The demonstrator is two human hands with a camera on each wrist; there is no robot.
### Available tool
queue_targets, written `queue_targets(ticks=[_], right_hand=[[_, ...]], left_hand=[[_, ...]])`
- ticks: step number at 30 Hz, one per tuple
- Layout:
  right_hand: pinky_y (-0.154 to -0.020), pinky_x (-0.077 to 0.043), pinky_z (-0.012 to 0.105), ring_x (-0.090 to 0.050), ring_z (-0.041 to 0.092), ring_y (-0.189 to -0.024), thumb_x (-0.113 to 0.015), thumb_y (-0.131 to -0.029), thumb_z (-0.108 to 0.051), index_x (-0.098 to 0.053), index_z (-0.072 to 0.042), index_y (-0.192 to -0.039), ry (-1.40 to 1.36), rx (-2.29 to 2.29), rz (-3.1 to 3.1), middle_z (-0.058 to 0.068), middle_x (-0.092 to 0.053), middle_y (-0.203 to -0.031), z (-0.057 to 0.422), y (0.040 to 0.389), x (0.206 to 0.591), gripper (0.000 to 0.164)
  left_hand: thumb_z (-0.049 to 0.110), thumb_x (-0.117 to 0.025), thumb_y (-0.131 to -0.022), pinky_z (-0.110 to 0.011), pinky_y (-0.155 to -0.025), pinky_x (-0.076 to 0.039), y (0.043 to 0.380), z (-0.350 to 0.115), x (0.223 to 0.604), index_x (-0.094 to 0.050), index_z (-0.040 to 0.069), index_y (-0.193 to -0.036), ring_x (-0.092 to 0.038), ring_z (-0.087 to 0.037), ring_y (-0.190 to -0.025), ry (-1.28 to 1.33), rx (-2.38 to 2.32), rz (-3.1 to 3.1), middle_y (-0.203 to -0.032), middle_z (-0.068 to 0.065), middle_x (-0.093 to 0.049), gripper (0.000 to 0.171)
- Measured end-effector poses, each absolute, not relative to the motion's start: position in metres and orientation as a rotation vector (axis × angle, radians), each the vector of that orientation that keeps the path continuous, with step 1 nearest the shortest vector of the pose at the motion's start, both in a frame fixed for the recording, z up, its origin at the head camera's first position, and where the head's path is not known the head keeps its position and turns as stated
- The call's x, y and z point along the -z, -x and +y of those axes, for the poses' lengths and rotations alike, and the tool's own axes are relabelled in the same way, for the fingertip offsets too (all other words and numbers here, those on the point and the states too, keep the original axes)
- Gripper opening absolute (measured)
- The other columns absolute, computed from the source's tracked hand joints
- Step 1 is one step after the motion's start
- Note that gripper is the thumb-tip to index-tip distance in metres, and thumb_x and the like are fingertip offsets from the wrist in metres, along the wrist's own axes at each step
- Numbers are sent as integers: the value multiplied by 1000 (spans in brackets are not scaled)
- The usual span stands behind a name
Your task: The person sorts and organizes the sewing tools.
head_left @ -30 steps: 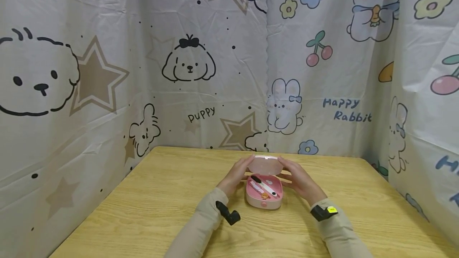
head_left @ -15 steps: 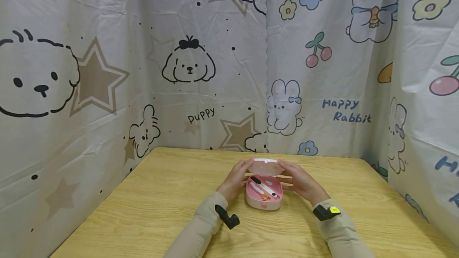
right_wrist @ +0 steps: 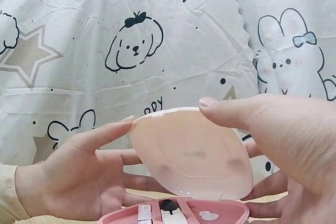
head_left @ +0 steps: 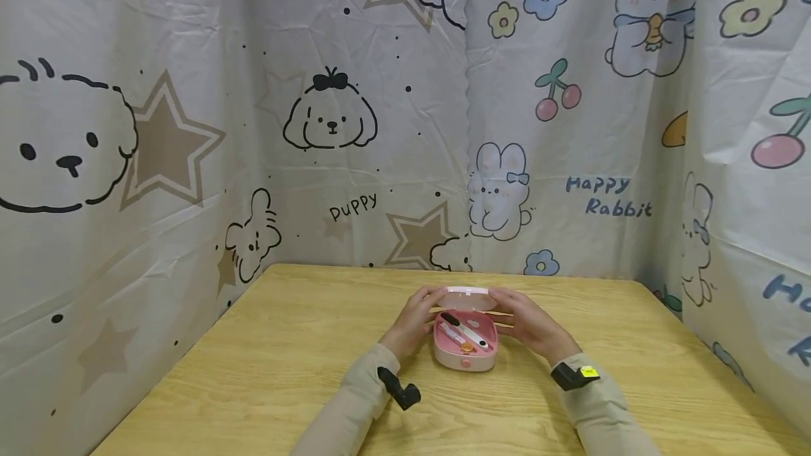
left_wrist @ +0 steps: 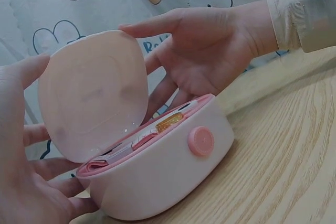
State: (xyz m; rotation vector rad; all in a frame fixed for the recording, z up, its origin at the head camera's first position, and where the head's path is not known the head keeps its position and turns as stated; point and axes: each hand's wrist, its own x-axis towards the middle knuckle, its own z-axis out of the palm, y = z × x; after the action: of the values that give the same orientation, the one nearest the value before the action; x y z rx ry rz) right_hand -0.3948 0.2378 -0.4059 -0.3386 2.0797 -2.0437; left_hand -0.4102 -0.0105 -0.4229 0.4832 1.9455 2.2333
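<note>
A small white case (head_left: 465,362) with a pink inner tray (right_wrist: 226,206) stands on the table, its lid raised. The translucent pink lid (head_left: 467,300) is held from both sides. My left hand (head_left: 408,324) grips its left edge, thumb at the top corner. On the other side my right hand (head_left: 533,324) has its thumb on the top edge and fingers behind. Inside lie a white tool with a black end (head_left: 469,333), a folded strip printed with numbers (right_wrist: 145,213) and an orange piece (left_wrist: 169,123). A round pink button (left_wrist: 201,141) sits on the case's front.
The wooden table (head_left: 285,350) extends around the case. Patterned curtains (head_left: 355,125) hang behind it and along both sides. Dark camera mounts (head_left: 399,388) are strapped to the wrists.
The lid's upper edge has come down a little, and both hands have lowered slightly with it. The case stays where it was. The head view has shifted slightly.
</note>
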Motion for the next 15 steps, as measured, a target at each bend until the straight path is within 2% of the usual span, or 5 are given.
queue_targets(ticks=[8, 15], right_hand=[[-110, -42, 52, -49, 40, -133, -54, -109, -40, -38, 5, -150, 372, 2078, 2061, 30, -47, -147, 239, 396, 411, 63], [-110, -43, 48, -48, 38, -135, -58, -108, -32, -47, 1, -147, 446, 2084, 2016, 16, -55, -140, 244, 397, 416, 52]], left_hand=[[42, -59, -104, -45, -99, -49, 412, -12, 428, -55, 3, -128, -59, -38, -123, -537, -2234, 1939, -135, -23, -56, 46], [35, -63, -103, -41, -100, -51, 415, -19, 433, -55, 3, -130, -60, -33, -124, -596, -2237, 1873, -127, -15, -61, 42]])
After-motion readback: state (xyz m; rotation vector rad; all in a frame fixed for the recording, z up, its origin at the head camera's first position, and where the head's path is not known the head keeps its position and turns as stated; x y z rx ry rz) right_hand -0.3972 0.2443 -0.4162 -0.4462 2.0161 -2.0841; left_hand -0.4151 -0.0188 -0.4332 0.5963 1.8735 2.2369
